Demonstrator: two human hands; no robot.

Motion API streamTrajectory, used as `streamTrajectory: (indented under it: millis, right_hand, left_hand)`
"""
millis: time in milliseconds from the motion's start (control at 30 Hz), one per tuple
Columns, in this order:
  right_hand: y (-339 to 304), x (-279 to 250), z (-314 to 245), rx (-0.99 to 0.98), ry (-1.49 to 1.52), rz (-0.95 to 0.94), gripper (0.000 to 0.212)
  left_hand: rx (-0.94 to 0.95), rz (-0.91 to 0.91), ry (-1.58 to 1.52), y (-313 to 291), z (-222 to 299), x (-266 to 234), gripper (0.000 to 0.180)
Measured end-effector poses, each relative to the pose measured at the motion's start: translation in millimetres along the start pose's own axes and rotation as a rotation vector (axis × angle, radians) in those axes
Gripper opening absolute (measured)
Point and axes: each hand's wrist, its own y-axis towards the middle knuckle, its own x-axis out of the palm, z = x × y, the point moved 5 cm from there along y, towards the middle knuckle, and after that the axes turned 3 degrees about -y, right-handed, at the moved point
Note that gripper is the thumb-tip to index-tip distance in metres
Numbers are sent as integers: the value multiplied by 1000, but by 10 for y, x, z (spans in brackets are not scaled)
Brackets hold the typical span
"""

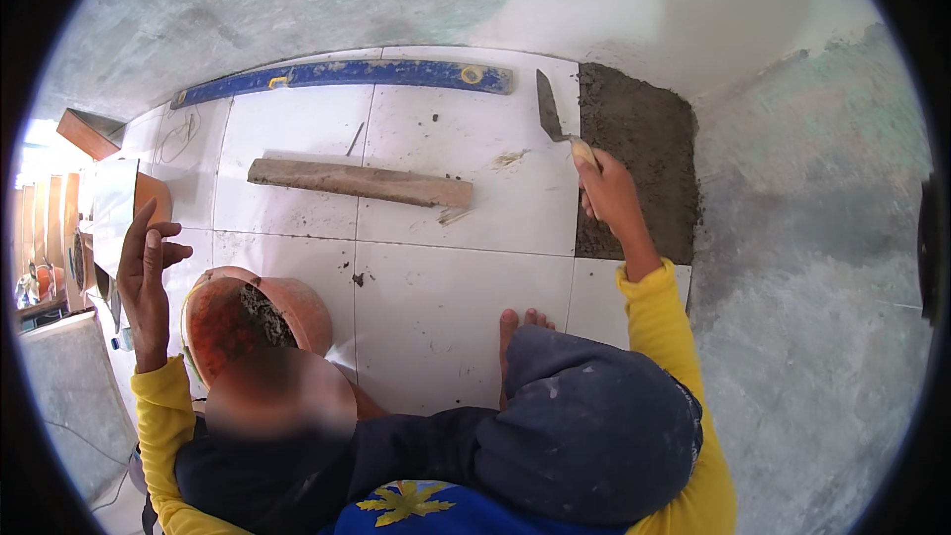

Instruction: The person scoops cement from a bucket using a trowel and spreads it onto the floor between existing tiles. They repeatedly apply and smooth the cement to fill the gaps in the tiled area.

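My right hand (609,193) is closed round the wooden handle of a pointed trowel (548,107). The trowel's blade extends over a white floor tile, next to a strip of wet grey mortar (644,149) along the right wall. At the left, my left hand (147,287) is raised, fingers stretched and apart, with nothing visible in it. Behind its fingertips stands an orange-backed tile (153,200), partly hidden. Close to that hand, an orange bucket (309,309) leans on its side with grey mortar (265,317) inside.
White tiles (456,292) cover the floor. A long blue spirit level (347,77) lies along the far wall, and a wooden batten (357,182) lies nearer. A thin rod (356,139) rests between them. My bare foot (507,337) is beside my bent knee.
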Motion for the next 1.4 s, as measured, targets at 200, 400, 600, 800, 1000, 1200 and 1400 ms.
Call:
streamTrajectory:
  millis: [200, 400, 600, 800, 1000, 1200, 1400]
  right_hand:
    - [296, -550, 277, 142, 275, 96, 34]
    - [-385, -428, 311, 184, -235, 223, 42]
    - [-541, -305, 437, -11, -539, 322, 50]
    - [-239, -249, 355, -14, -485, 356, 48]
    - [204, -231, 265, -85, -507, 380, 44]
    - [557, -337, 213, -77, -549, 383, 45]
    - [398, -382, 385, -82, -416, 450, 50]
  left_hand:
    - [-3, -12, 17, -15, -93, -51, 49]
    - [-34, 38, 67, -107, -75, -241, 46]
    - [-31, -2, 11, -22, -70, -45, 48]
    - [-5, 13, 18, -54, -34, -53, 46]
    - [-2, 27, 50, -91, -55, -131, 45]
    - [-9, 14, 46, -96, -82, -104, 45]
    - [-22, -22, 72, -66, -88, -63, 48]
